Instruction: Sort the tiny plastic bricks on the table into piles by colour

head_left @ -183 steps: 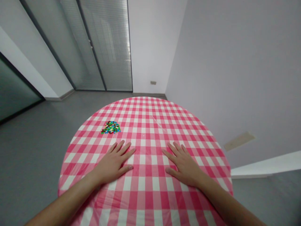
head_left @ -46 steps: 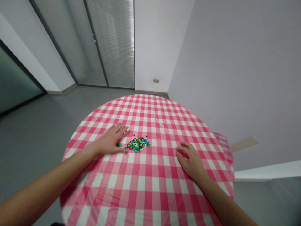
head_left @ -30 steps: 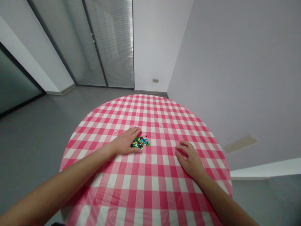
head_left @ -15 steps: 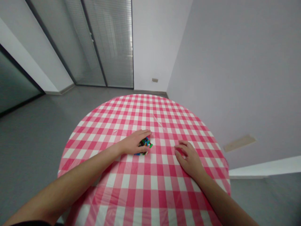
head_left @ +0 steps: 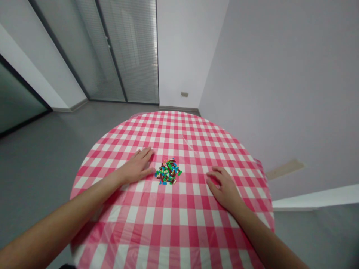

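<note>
A small heap of tiny coloured pieces (head_left: 168, 172), green, blue, red and white, lies near the middle of a round table under a red and white checked cloth (head_left: 174, 220). My left hand (head_left: 137, 167) lies flat on the cloth just left of the heap, fingers stretched out, its thumb close to the pieces but apart from them. My right hand (head_left: 224, 188) rests on the cloth to the right of the heap, fingers loosely curled with nothing in them.
The table stands in a bare room corner. A grey wall (head_left: 280, 74) runs close along the right. Glass doors with blinds (head_left: 126, 52) stand at the back left over grey floor (head_left: 42, 149).
My left hand swept the heap from the far left of the table to the middle, cupped over it, and has now drawn back left, leaving the pieces uncovered. My right hand stayed put.
</note>
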